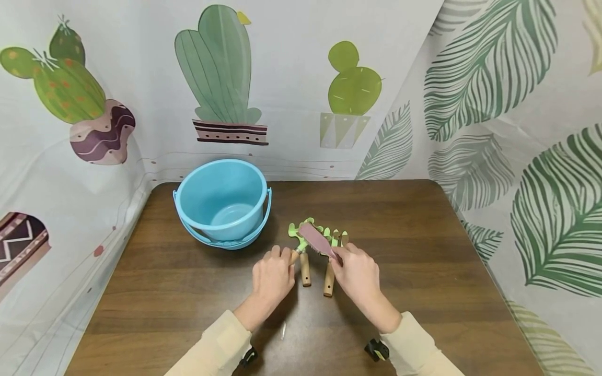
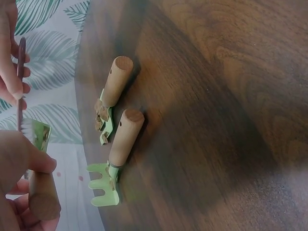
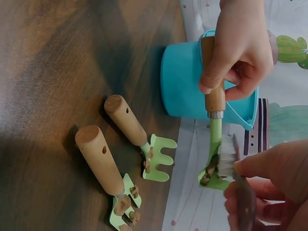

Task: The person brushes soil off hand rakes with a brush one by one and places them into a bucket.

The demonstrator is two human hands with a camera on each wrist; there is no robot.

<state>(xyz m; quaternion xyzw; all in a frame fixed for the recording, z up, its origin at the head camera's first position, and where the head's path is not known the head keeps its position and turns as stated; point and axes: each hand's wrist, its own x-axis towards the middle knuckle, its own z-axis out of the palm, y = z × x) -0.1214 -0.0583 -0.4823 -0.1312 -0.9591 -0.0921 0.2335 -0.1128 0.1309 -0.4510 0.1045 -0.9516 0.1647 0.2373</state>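
Note:
My left hand [image 1: 274, 274] grips the wooden handle [image 3: 215, 98] of a small green garden tool [image 3: 215, 137]. Brown, soil-like clumps cling to its head, which the brush partly hides. In my right hand [image 1: 357, 271] is a brush [image 1: 316, 239] with a mauve back, held between thumb and fingers. Its white bristles [image 3: 227, 161] meet the tool's soiled head in the right wrist view. Below lie a three-pronged green hand rake [image 3: 161, 166] and a green hand fork [image 3: 126, 204], both wooden-handled and spotted with brown clumps.
A light blue bucket [image 1: 221, 180] stands at the back left of the brown wooden table [image 1: 390, 209], its handle hanging down in front. Behind the table hangs a white cloth [image 1: 291, 78] printed with cacti and leaves. A small whitish mark [image 1: 284, 330] shows near the front.

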